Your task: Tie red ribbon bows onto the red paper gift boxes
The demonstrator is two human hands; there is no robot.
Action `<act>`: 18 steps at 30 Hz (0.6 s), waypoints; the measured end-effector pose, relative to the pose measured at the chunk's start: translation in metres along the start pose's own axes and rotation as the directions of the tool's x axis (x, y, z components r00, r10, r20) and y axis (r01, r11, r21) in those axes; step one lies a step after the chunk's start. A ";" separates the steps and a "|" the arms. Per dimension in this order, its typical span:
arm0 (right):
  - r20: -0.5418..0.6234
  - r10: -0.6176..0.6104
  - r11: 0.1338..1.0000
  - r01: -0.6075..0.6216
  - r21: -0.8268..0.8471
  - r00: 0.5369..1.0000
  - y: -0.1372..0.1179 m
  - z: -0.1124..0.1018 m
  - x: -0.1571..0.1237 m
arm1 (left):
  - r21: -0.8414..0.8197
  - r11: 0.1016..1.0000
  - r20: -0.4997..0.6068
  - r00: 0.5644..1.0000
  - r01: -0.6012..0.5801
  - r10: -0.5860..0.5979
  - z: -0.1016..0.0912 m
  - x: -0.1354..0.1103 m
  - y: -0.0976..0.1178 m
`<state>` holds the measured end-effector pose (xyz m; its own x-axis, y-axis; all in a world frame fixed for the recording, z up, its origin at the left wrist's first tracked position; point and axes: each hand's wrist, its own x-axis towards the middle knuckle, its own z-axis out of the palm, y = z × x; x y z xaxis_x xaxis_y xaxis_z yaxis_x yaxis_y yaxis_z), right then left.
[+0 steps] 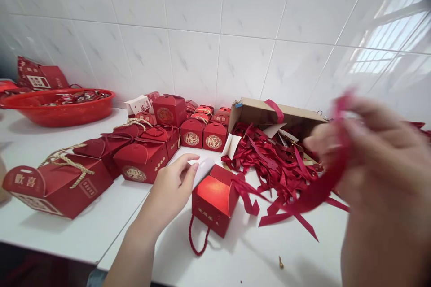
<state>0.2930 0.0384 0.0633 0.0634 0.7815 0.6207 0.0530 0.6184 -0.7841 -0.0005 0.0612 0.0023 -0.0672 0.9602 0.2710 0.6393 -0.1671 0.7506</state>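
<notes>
A small red gift box [215,193] stands on the white table, its red cord handle [198,249] hanging down at the front. My left hand [173,188] is at the box's left side, fingers curled and thumb pinched on a white rounded flap [204,168], which seems to belong to the box. Raised at the right, my right hand [373,148] is blurred by motion. A red ribbon [323,188] is pinched in its fingers and droops toward the box; whether it touches the box I cannot tell.
A cardboard box [286,110] spills a heap of red ribbons [269,157]. Finished-looking red boxes [141,157] crowd the left and back. Behind them is a red basin [67,110] of small wrapped items. A small brass-coloured piece [280,263] lies in front.
</notes>
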 end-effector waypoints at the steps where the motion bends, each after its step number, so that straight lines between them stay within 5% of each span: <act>1: 0.065 0.090 0.994 -0.093 0.049 0.994 -0.001 0.026 0.013 | -0.018 1.000 0.000 1.000 0.007 -0.007 0.000 0.000 0.000; 5: 0.476 0.380 0.915 -0.399 -0.066 0.793 0.019 0.086 0.020 | -0.052 0.999 0.022 1.000 0.007 -0.006 0.000 -0.002 0.001; 9: 0.588 0.507 0.856 -0.452 -0.253 0.631 0.045 0.097 0.004 | -0.057 0.998 0.042 0.999 0.000 0.002 0.001 -0.004 0.004; 18: 0.578 0.550 0.830 -0.470 -0.301 0.603 0.057 0.103 0.002 | -0.058 0.998 0.067 0.998 -0.006 0.010 0.001 -0.009 0.010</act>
<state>0.1932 0.0837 0.0200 -0.5081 0.8593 -0.0585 0.3139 0.1216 -0.9416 0.0069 0.0509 0.0066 -0.0096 0.9714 0.2373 0.5938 -0.1854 0.7829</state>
